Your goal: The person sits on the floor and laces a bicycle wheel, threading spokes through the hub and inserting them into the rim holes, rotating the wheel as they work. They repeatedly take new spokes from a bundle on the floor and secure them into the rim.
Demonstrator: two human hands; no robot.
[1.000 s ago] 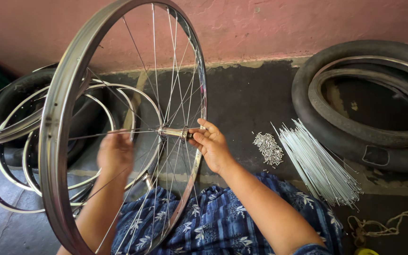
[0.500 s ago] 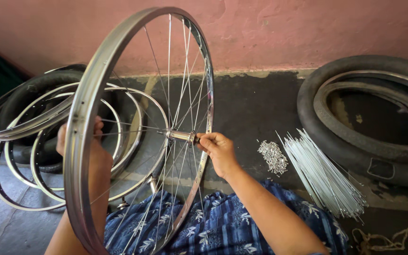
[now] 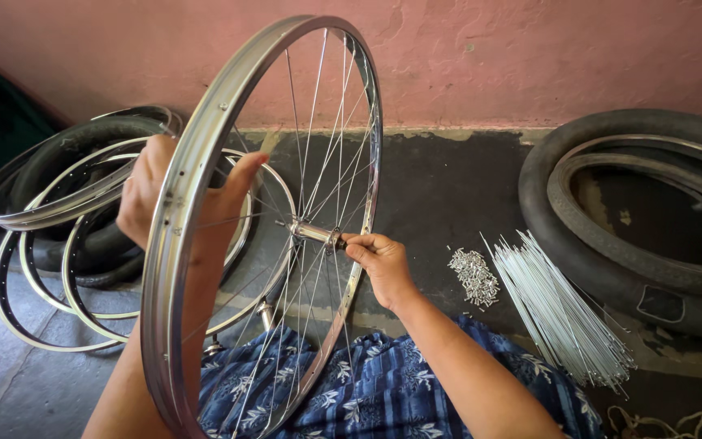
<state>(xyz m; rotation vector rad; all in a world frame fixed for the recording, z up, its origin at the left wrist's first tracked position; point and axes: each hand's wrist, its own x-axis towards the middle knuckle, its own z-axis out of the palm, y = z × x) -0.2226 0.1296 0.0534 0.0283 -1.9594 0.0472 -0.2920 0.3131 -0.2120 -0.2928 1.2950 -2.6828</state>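
A spoked bicycle wheel with a shiny metal rim (image 3: 174, 244) stands upright on edge over my lap. My left hand (image 3: 149, 191) lies against the rim's near left side, palm on the metal, fingers spread behind it. My right hand (image 3: 377, 262) pinches the end of the silver hub axle (image 3: 315, 233) at the wheel's centre. Thin spokes fan from the hub to the rim. My blue patterned garment (image 3: 383, 390) shows below the wheel.
A bundle of loose silver spokes (image 3: 558, 305) and a small heap of spoke nipples (image 3: 473, 275) lie on the dark floor at right. A black tyre with a rim inside (image 3: 611, 244) lies far right. Several bare rims and tyres (image 3: 50, 211) are stacked at left. A pink wall runs behind.
My left hand has moved from behind the spokes up to the rim's left side. The wheel has turned and shifted slightly right. My right hand has stayed on the hub axle.
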